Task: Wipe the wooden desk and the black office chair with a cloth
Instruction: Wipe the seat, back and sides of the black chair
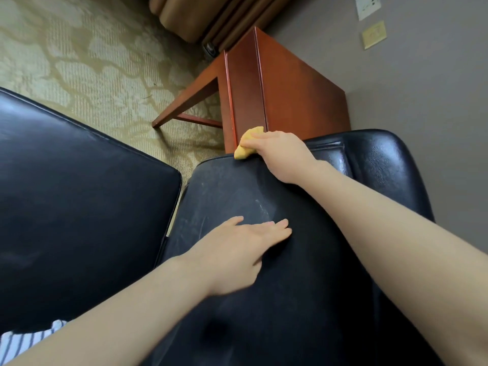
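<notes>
The black office chair (303, 273) fills the lower frame, its dusty leather surface streaked with pale marks. My right hand (282, 154) grips a bunched yellow cloth (247, 143) and holds it against the chair's far edge. Flat on the leather nearer to me, my left hand (237, 252) rests with its fingers straight. The wooden desk (290, 85), reddish brown, stands just beyond the cloth against the grey wall.
A second black leather cushion (79, 207) lies at the left, with a narrow gap between it and the chair. Patterned beige carpet (92, 62) covers the floor. Brown curtains (211, 17) hang at the top. Wall plates (373, 34) sit on the grey wall.
</notes>
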`<state>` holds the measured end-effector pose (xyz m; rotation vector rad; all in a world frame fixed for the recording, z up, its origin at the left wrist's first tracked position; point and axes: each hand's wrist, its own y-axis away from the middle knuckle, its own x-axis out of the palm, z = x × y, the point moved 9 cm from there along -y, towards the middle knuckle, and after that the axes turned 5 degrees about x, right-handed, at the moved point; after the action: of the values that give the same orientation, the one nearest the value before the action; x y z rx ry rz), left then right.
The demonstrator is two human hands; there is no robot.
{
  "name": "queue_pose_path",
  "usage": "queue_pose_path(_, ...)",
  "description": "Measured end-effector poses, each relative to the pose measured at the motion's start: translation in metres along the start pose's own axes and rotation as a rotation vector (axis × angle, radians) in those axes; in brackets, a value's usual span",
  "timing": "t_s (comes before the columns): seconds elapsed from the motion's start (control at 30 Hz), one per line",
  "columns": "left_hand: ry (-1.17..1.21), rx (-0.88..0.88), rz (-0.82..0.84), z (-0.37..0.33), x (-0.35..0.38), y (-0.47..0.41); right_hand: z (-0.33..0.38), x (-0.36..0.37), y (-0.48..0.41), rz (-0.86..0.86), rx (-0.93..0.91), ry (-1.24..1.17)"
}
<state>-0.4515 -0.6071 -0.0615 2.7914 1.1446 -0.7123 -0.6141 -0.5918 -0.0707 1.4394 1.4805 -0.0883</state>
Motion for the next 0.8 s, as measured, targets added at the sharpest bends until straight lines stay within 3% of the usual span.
queue_pose_path(0.13,-0.050,-0.033,-0.033,0.001,-0.003,0.008,0.029,0.002,0.045,-0.054,-0.151,0.049)
queue_pose_path(0.3,-0.066,-0.103,-0.076,0.018,-0.005,0.035,0.047,0.010,0.120,-0.064,-0.160,-0.058)
queue_pose_path(0.43,-0.006,-0.236,-0.137,0.045,-0.012,0.065,0.071,0.021,0.177,0.006,-0.236,-0.067)
queue_pose_path(0.53,0.041,-0.304,-0.188,0.058,-0.019,0.083,0.078,0.011,0.202,-0.052,-0.340,-0.048)
queue_pose_path(0.63,0.070,-0.332,-0.233,0.061,-0.026,0.091,0.066,-0.001,0.185,-0.092,-0.348,0.015)
queue_pose_path(0.8,0.062,-0.350,-0.278,0.068,-0.032,0.104,0.023,-0.019,0.101,-0.113,-0.140,-0.002)
